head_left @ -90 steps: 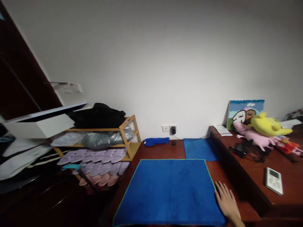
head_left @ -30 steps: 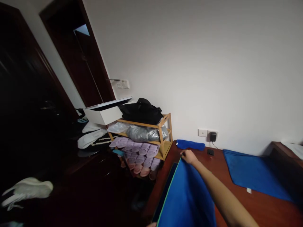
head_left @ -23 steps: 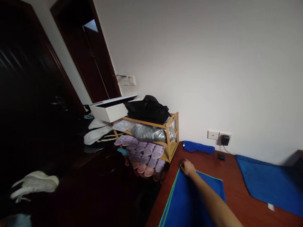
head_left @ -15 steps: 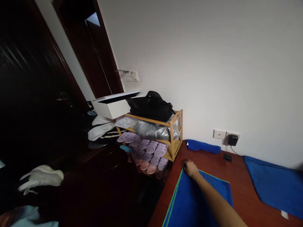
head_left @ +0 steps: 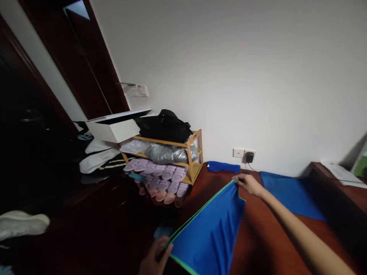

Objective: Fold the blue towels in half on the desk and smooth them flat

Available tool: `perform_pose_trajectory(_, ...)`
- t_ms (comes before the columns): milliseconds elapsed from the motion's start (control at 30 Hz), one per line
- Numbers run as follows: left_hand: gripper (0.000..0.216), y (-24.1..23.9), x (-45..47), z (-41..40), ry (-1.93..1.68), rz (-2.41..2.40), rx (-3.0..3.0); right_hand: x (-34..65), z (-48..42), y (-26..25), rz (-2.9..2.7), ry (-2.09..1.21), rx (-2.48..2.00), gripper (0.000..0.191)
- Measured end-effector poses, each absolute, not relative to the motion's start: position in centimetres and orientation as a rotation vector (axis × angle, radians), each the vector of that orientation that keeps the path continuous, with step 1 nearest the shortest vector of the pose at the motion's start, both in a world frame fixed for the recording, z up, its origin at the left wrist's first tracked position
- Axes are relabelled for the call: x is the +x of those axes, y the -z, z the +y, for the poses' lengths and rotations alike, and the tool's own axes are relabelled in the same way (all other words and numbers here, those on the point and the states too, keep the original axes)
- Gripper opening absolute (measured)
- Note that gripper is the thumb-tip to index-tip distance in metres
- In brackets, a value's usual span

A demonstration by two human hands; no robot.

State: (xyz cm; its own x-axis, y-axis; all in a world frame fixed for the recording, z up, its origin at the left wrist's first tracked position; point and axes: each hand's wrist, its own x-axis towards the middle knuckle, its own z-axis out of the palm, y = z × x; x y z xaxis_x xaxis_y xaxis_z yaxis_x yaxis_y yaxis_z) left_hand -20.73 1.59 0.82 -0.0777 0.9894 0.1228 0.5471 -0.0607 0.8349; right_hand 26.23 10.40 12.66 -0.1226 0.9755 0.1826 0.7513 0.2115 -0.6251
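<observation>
A blue cloth with green edging (head_left: 208,229) hangs stretched between my two hands above the reddish-brown tabletop. My right hand (head_left: 249,184) pinches its far corner, fingers closed on the green edge. At the bottom of the view, my left hand (head_left: 156,256) grips the near corner, somewhat blurred by motion. Between the hands the green-edged side runs taut, and the rest of the cloth drapes down in folds. Another blue cloth (head_left: 292,196) lies flat on the tabletop to the right. By the wall rests a narrow folded blue cloth (head_left: 223,167).
Left of the tabletop (head_left: 258,233) stands a wooden shoe rack (head_left: 189,164) with lilac and pink slippers (head_left: 169,173), plastic-wrapped items and a black bag (head_left: 164,128). A white box (head_left: 114,130) sits beside the bag. A black plug (head_left: 249,157) with a cable is in the wall socket.
My right hand has lifted its corner of the blue cloth off the tabletop. My left hand has come into view holding the near corner. The view has swung to the right.
</observation>
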Motion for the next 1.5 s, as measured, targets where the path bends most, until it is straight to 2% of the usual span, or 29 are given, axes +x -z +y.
perform_pose_trajectory(167, 0.032, -11.2, -18.8, 2.9, -1.045, 1.414, 2.055, 32.7, -2.6, -19.4, -1.719, -0.572, -1.515, 0.050)
perform_pose_trajectory(333, 0.039, -20.1, -14.5, 3.5, -1.131, 1.241, 2.091, 35.1, -12.8, -23.4, -1.496, -0.531, -1.520, 0.055)
perform_pose_trajectory(467, 0.049, -23.9, -10.7, 3.3, -1.227, 1.110, 1.915, 36.6, -17.2, -23.5, -1.362, -0.376, -1.513, 0.052)
perform_pose_trajectory(567, 0.053, -24.0, -8.8, 4.5, -1.295, 1.039, 1.855, 37.8, -18.6, -21.9, -1.260, -0.332, -1.548, 0.052)
perform_pose_trajectory(733, 0.051, -20.1, -5.1, 11.8, -1.240, 0.921, 1.895, 40.2, -15.6, -17.3, -1.196, -0.397, -1.602, 0.055)
perform_pose_trajectory(900, 0.050, -12.5, 0.5, 17.6, -1.164, 1.045, 1.992, 40.7, -7.2, -10.8, -1.102, -0.416, -1.703, 0.063)
perform_pose_trajectory(1000, 0.044, -6.3, 1.4, 15.2, -1.149, 1.149, 2.029, 37.5, -5.3, -5.4, -1.025, -0.333, -1.805, 0.056)
perform_pose_trajectory(1100, 0.036, 0.5, -0.8, 10.1, -1.032, 1.147, 2.152, 31.8, -8.0, 1.1, -1.040, -0.274, -1.881, 0.047)
perform_pose_trajectory(1233, 0.046, 7.7, -5.7, 5.0, -0.624, 1.156, 2.670, 25.2, -13.8, 9.0, -1.247, -0.139, -2.080, 0.047)
perform_pose_trajectory(1367, 0.056, 10.3, -8.5, 3.8, -0.490, 1.185, 2.838, 24.1, -16.5, 12.7, -1.418, -0.095, -2.163, 0.050)
perform_pose_trajectory(1500, 0.059, 9.7, -9.3, 2.8, -0.446, 1.149, 2.876, 25.7, -17.3, 12.7, -1.403, -0.080, -2.226, 0.053)
